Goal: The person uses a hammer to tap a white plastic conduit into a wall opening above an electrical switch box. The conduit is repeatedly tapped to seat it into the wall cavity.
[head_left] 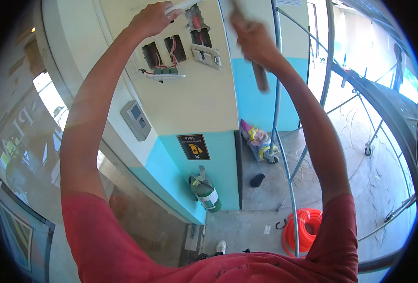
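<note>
In the head view, we see both hands raised at the wall. The left hand (150,20) grasps a pale strip-like piece (184,5) beside the uppermost wall recess (194,17); its far end leaves the frame, so we cannot tell what it is. That grip probably steadies the piece against the wall. The right hand (258,45) is clenched round a brown-handled tool (259,78), off to the right of the recesses. Its upper end is blurred and cut off, so we cannot name its head; the fist wraps the shaft with a length of handle hanging below, which would suit a firm, controlled hold.

Lower down, 2 dark openings (174,48) show red wires. A white switch plate (166,75) juts face down beneath them, seemingly held by its wiring, and a pale frame (206,56) hangs tilted at the right, perhaps set loose to expose the boxes.

Below, a green extinguisher (206,194) is mounted under its sign (193,147), presumably for easy reach. Wheeled scaffolding (277,113) stands at our right, and an orange coil (303,231) lies on the floor (261,200) beside it.
</note>
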Tool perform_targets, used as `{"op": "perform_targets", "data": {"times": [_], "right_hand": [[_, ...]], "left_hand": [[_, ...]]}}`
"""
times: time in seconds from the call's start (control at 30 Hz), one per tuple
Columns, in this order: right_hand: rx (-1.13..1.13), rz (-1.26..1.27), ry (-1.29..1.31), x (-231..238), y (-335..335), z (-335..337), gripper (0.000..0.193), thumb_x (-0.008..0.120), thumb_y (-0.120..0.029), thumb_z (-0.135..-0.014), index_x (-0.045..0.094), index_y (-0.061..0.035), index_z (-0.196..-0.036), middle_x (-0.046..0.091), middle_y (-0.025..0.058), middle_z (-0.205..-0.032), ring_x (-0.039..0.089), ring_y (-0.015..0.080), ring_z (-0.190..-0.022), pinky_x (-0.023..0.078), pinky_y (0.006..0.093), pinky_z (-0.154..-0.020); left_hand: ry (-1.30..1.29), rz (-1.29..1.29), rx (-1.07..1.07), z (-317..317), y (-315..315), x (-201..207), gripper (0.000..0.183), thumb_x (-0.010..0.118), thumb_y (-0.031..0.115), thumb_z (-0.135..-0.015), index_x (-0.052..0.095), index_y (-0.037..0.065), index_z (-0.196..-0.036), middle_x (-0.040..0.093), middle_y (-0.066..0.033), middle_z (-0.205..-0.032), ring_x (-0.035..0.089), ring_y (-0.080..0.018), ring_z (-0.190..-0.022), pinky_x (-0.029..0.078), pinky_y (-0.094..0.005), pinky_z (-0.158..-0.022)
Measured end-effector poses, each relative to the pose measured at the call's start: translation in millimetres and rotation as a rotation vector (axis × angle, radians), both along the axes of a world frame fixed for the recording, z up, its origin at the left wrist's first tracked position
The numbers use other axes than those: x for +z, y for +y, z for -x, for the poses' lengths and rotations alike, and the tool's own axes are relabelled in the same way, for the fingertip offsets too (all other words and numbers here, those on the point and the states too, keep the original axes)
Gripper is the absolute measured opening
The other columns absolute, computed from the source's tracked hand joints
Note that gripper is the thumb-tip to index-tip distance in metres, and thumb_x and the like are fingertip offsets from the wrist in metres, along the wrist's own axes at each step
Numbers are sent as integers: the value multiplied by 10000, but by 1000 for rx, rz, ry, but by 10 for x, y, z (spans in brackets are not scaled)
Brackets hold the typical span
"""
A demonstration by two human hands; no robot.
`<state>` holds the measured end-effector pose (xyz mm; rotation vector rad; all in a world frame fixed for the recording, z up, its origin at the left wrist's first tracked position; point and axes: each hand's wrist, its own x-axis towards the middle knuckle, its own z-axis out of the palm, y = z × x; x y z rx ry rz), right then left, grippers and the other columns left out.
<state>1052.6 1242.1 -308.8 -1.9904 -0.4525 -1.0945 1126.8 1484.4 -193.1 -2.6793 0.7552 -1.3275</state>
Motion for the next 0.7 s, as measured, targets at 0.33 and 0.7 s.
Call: {"op": "perform_targets", "data": {"times": [0.33, 0.7], "right_hand": [[367, -100, -335, 490, -92, 1295, 467, 470, -473, -940, 503, -92, -673, 475, -6, -524, 461, 56, -409, 376, 217, -346], [252, -152, 297, 82, 47, 562, 459, 529, -527, -894, 491, -83, -783, 389, -70, -550, 377, 24, -430, 367, 210, -392]], "left_hand": [[8, 28, 39, 102, 81, -98, 487, 467, 537, -904, 617, 106, -1073, 650, -124, -823, 629, -270, -772, 483, -419, -720], [15, 28, 26, -19, 60, -94, 447, 471, 508, -914, 616, 88, -960, 629, -105, -734, 608, -262, -687, 473, -427, -675]]}}
